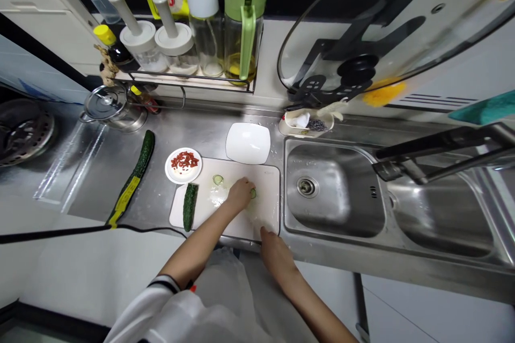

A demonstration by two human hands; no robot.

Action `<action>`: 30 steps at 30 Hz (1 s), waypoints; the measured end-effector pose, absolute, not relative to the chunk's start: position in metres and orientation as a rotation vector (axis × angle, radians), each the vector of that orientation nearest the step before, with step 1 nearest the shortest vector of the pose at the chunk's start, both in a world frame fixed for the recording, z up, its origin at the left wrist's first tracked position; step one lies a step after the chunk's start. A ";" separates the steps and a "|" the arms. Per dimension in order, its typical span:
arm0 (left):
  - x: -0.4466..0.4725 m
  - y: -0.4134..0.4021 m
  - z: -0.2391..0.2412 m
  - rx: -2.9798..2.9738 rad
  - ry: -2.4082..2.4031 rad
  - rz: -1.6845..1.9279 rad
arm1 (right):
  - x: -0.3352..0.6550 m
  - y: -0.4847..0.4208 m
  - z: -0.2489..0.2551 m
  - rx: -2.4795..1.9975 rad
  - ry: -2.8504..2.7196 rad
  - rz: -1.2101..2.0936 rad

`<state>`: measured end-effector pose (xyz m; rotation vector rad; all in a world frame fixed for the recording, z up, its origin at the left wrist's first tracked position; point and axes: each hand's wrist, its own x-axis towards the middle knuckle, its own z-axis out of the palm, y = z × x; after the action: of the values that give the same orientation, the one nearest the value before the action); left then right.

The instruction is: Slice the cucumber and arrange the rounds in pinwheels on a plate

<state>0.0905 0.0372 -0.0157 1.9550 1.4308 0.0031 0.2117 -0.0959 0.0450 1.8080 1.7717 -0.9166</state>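
My left hand (pixel 240 194) reaches over the white cutting board (pixel 225 222), its fingers drawn together at a thin cucumber slice (pixel 253 193). At the board's front right corner is my right hand (pixel 276 253), with curled fingers touching or just over the edge; what they hold, if anything, is hidden. Another pale green cucumber slice (pixel 218 179) lies flat near the back of the board. A cut length of dark green cucumber (pixel 190 207) rests on the board's left side. Wet patches shine on the board.
Behind the board stand a white square dish (pixel 248 143) and a small plate (pixel 178 175) of red dried berries. A long whole cucumber (pixel 142 161) lies left, near a lidded pot (pixel 110 107). The double sink (pixel 338 193) is at right; a seasoning rack (pixel 193 79) hangs above.
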 end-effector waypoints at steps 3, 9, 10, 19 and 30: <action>0.091 0.038 -0.015 1.969 1.431 -0.015 | 0.213 -0.096 0.044 1.812 1.783 -0.923; 0.093 0.039 -0.013 1.951 1.451 -0.010 | 0.213 -0.094 0.045 1.811 1.768 -0.955; 0.092 0.039 -0.013 1.937 1.455 0.002 | 0.213 -0.093 0.046 1.814 1.770 -0.956; 0.057 0.030 -0.020 1.643 1.562 0.355 | 0.219 -0.099 0.048 1.759 1.828 -0.944; 0.018 0.011 -0.026 1.312 1.861 0.411 | 0.204 -0.082 0.047 1.763 1.903 -0.930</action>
<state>0.0176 0.0106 -0.0259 1.3119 1.8615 0.4107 0.2040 -0.0816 0.0471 1.7633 1.9031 -0.9299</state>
